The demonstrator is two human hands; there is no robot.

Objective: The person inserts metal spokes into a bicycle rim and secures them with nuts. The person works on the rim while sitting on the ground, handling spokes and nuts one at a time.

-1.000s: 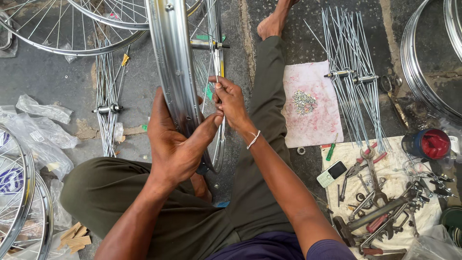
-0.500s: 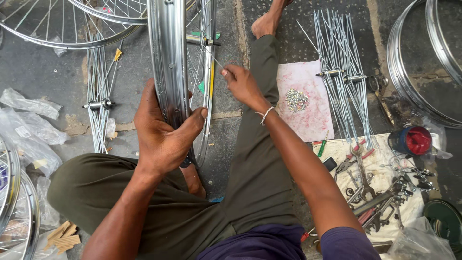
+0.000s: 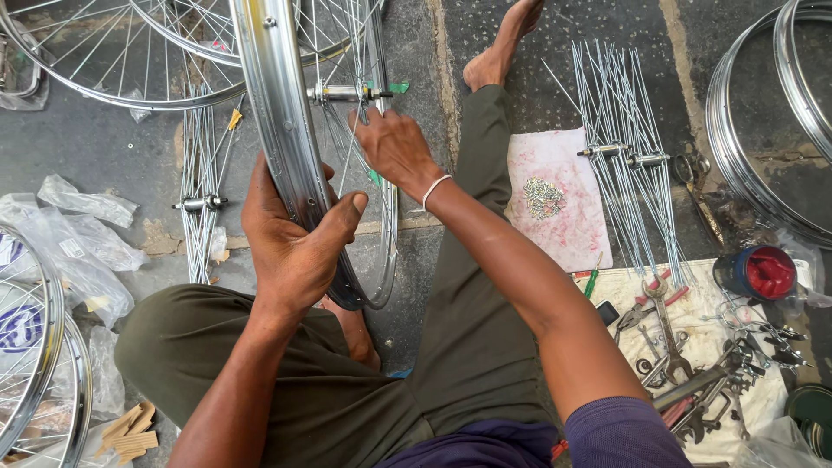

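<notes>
Rim (image 3: 286, 139) stands on edge between the seated person's knees, a shiny steel hoop with spokes (image 3: 351, 165) fanning in toward a hub (image 3: 342, 93) near its upper part. Starting at the left, crumpled plastic bags (image 3: 78, 234) and parts of other built wheels (image 3: 35, 364) lie on the floor, and a loose hub with a spoke bundle (image 3: 199, 204) sits just beside the rim. The left hand (image 3: 290, 243) is clamped round the rim's lower stretch, fingers (image 3: 342, 217) curled over the metal and the thumb pressed on the near face, steadying it upright. The right hand (image 3: 394, 147) is up by the hub, its fingers loosely bent among the spokes; whether they pinch one I cannot tell, since the tips are hidden behind the wires. To my eye the wheel is mid-lacing: spokes hang from the hub and are being led out to the rim holes. The next move would call for guiding a spoke end to its hole while the left keeps the rim from rolling, then a nipple to fix it. Further right lie a pink cloth with a small heap of nipples (image 3: 543, 198), more spoke bundles (image 3: 624, 156), spanners (image 3: 667, 338) on a pale cloth, a red-capped tin (image 3: 763, 270), and bare rims (image 3: 754, 147).
</notes>
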